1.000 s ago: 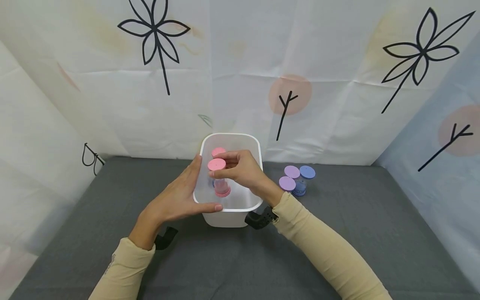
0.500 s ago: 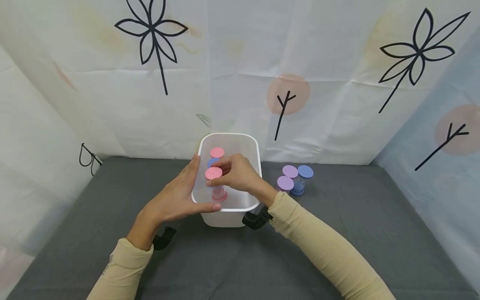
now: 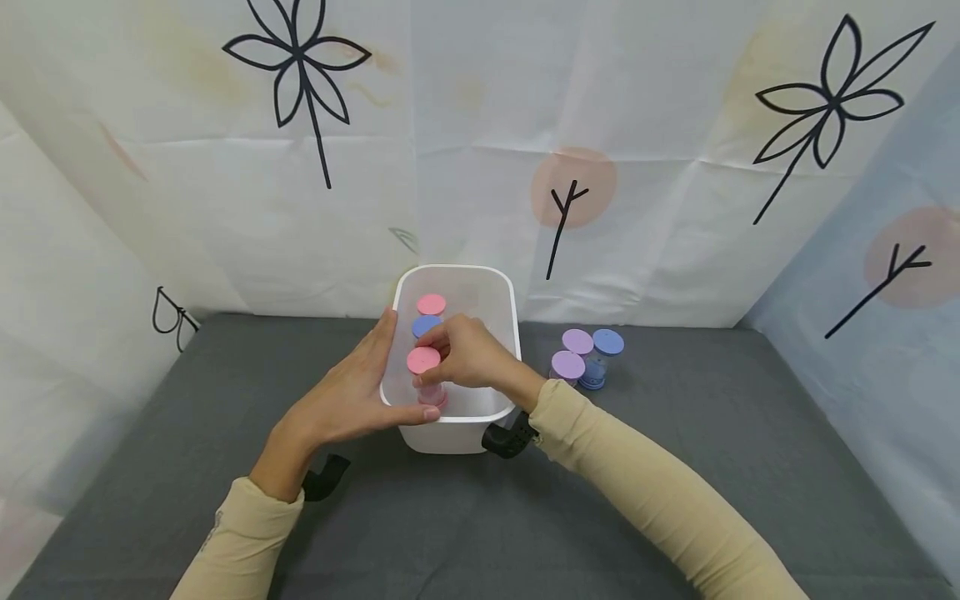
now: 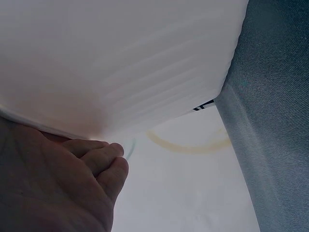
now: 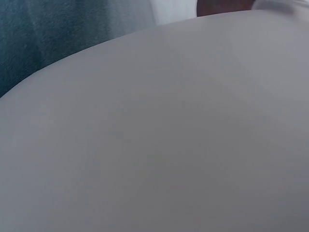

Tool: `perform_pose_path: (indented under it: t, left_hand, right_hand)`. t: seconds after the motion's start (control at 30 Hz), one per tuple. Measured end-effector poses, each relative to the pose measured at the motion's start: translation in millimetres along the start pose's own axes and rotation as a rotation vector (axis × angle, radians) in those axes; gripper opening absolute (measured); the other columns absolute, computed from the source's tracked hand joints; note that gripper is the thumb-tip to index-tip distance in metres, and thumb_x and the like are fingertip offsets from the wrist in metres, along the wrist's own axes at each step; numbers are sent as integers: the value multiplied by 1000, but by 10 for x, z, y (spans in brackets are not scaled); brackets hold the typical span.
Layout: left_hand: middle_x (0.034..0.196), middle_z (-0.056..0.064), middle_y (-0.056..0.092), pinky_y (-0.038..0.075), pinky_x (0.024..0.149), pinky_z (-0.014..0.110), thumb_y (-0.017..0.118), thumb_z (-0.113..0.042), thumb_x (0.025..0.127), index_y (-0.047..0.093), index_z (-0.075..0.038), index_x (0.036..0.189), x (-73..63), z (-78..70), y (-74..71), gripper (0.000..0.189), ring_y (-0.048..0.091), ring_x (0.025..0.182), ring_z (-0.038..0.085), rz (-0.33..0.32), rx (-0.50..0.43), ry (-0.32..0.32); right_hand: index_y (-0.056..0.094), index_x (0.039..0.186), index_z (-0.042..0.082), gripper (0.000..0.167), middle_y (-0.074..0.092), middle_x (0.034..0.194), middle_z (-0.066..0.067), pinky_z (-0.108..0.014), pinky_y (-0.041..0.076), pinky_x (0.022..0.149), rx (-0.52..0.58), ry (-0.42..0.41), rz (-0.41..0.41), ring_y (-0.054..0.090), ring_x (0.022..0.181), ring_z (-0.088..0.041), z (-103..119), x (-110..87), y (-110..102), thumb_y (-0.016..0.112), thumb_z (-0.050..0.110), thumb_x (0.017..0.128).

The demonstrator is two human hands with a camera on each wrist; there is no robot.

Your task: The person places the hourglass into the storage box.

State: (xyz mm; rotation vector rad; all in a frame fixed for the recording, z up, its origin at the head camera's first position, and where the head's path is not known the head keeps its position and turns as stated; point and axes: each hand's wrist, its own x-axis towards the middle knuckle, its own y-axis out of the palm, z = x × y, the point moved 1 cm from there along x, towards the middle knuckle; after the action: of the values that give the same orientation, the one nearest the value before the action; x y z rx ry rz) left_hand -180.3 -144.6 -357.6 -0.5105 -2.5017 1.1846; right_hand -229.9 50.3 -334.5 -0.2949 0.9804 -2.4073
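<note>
In the head view my right hand [image 3: 471, 354] pinches a sand timer [image 3: 423, 360] with pink ends, held upright inside a white plastic box [image 3: 450, 438] near its front left. My left hand [image 3: 345, 398] rests on the box, its fingers along the left rim and its thumb over the front rim. Behind the held timer, a blue-ended sand timer [image 3: 427, 324] and another pink-ended sand timer [image 3: 431, 303] stand in a row against the left wall. The box wall [image 5: 154, 125] fills most of the right wrist view, hiding most of the right hand.
Just right of the box stand two purple-topped timers [image 3: 567, 365] and a blue-topped timer [image 3: 604, 354], grouped close together. Dark grey cloth [image 3: 675, 417] covers the table. A patterned white curtain [image 3: 480, 208] hangs right behind the box.
My right hand has moved the pink-ended timer toward the front of the box and lower, uncovering the blue-ended timer behind it. The left hand keeps its place on the box.
</note>
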Motion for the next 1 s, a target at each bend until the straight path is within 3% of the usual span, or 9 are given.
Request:
perform_pose_path:
  t: [0.2, 0.5, 1.0]
  left_hand:
    - [169, -2, -5, 25, 116, 57, 75, -72, 76, -10, -18, 162, -4, -5, -7, 133, 6, 155, 25, 4, 11, -16]
    - [169, -2, -5, 26, 115, 59, 76, -71, 76, -10, -18, 162, -7, -5, -2, 133, 8, 155, 27, 1, 5, -18]
    - [170, -1, -3, 26, 115, 60, 77, -69, 76, -10, -18, 163, -3, 7, 5, 133, 10, 154, 27, -4, -6, -3]
  right_hand:
    - [77, 111, 4, 35, 76, 97, -3, -21, 49, 73, -77, -4, 34, 64, 82, -10, 25, 3, 15, 88, 8, 77]
    - [75, 115, 1, 44, 76, 105, -6, -25, 53, 80, -64, 53, 40, 68, 90, -12, 11, 5, 19, 90, 12, 76]
    - [81, 94, 9, 22, 69, 68, 8, -27, 45, 61, -146, 98, -40, 61, 70, -14, 2, -15, 31, 90, 20, 77]
